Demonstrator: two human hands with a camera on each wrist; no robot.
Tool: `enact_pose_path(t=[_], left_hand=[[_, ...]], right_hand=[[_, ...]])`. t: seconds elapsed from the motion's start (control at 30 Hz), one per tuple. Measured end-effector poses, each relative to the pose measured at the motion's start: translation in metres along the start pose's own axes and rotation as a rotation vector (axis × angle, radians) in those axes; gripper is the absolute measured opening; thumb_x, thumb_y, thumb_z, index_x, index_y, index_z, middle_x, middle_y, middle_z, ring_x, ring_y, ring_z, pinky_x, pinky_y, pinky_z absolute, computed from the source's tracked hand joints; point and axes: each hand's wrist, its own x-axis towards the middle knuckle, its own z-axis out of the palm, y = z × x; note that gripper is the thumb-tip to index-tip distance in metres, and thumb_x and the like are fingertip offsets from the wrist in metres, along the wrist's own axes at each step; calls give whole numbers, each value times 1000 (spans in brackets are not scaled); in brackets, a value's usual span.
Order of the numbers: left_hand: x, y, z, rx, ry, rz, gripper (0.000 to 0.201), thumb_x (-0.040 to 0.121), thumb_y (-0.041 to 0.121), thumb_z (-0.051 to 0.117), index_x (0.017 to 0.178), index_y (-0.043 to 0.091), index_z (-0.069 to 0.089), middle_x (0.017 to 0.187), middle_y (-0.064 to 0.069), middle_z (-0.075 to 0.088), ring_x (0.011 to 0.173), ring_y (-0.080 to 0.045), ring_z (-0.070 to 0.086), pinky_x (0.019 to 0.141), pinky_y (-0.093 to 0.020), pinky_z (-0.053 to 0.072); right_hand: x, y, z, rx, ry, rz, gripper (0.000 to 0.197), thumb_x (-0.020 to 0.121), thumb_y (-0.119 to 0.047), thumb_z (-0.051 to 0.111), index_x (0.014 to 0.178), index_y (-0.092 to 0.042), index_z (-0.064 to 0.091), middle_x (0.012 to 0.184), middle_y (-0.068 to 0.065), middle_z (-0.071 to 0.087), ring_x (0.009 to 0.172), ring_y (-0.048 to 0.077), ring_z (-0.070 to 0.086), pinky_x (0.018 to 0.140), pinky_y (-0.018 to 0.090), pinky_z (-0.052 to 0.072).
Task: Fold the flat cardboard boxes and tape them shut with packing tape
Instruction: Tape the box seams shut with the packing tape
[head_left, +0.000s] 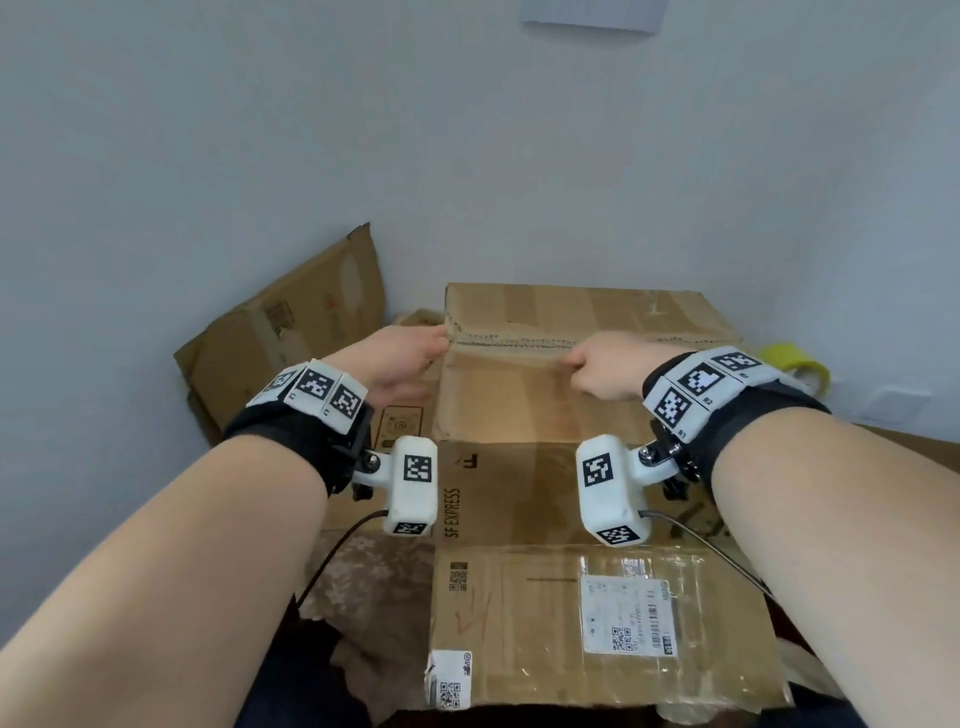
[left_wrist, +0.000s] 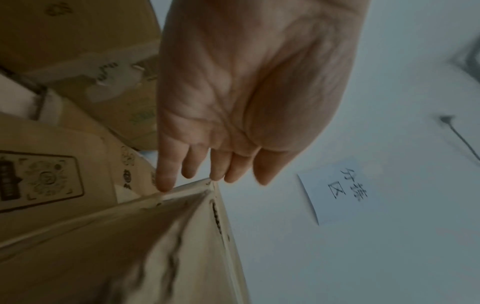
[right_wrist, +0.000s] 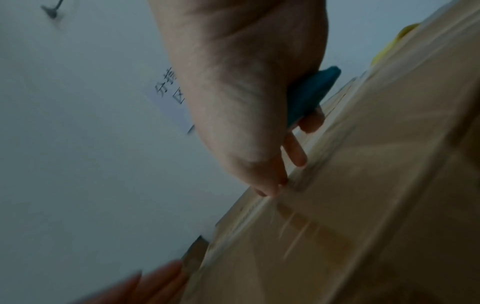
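Observation:
A flattened brown cardboard box (head_left: 519, 499) printed "SF EXPRESS" lies in front of me, its near flap bearing a shipping label (head_left: 628, 613). The far flap (head_left: 571, 312) is partly raised along a crease. My left hand (head_left: 405, 356) reaches its far-left corner; in the left wrist view the straight fingers (left_wrist: 166, 176) touch the flap's corner edge (left_wrist: 207, 185). My right hand (head_left: 597, 371) sits on the crease further right, curled round a blue object (right_wrist: 311, 92), with thumb and forefinger tips (right_wrist: 270, 189) on the cardboard edge (right_wrist: 363, 185). A yellow tape roll (head_left: 795, 364) lies at the right.
More flattened cardboard (head_left: 291, 332) leans against the wall at the left, with other boxes (left_wrist: 78, 41) below it. A white wall stands close behind, with a paper note (left_wrist: 335, 191) on it. A patterned surface (head_left: 374, 587) shows beside the box's left edge.

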Motion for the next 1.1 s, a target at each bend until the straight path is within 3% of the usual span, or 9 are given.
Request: enact_pose_path(t=[0.17,0.33,0.43,0.53,0.6,0.7,0.9,1.0,1.1], left_hand=[[4,-18,-18,-255,-150,-53,59,102,44,24,152,16,9,158,1,7,146,-14,6,118,-44,11],[17,-31,-19,-267,-384,-16,61,99,54,7,148,22,26,151,4,32,141,-9,22,116,-40,16],[29,-42,-22,-277,-477,1,59,99,55,4,134,31,46,130,13,55,122,-3,46,96,-29,37],[38,-50,-25,-288,-513,18,59,98,57,3,124,36,51,128,13,57,124,-5,46,105,-30,33],[44,-54,-26,-258,-535,25,62,96,59,1,136,36,43,140,13,48,132,-7,37,116,-39,15],[55,-57,-27,-180,-540,32,62,96,60,2,147,37,28,152,12,30,141,-10,20,117,-47,-1],[77,-60,-32,-120,-597,-2,70,89,70,3,149,38,20,155,11,24,143,-12,16,114,-46,-4],[85,-60,-29,-96,-534,-20,77,83,77,12,148,38,22,155,8,26,143,-14,18,116,-49,-3],[93,-62,-27,-74,-476,-2,84,74,83,17,146,39,28,149,6,38,137,-16,31,116,-51,3]], right_hand=[[31,-51,5,-165,-35,-85,37,100,-13,33,131,-10,55,128,11,59,109,27,59,91,33,50],[43,-85,-2,-263,-49,-130,46,99,-6,33,145,-13,38,138,11,50,120,29,51,99,36,45],[47,-97,-5,-328,-76,-131,47,100,-6,31,146,-10,35,143,13,46,127,30,47,104,36,40],[46,-107,-10,-401,-93,-128,47,99,-4,31,145,-9,35,141,13,48,125,29,49,103,34,40],[48,-113,-11,-454,-115,-125,47,99,-4,32,145,-10,36,138,11,50,122,28,51,101,33,42],[51,-119,-12,-513,-133,-118,47,98,-5,33,144,-8,36,138,11,50,121,28,52,101,33,42],[51,-122,-12,-528,-154,-100,49,97,-2,32,146,-10,29,132,14,52,114,29,53,89,31,40],[53,-120,-13,-509,-177,-80,53,98,-2,32,149,-12,25,134,14,50,109,28,52,85,31,38],[54,-121,-13,-526,-194,-63,55,98,-1,32,150,-13,22,140,14,46,117,29,50,93,32,39]])
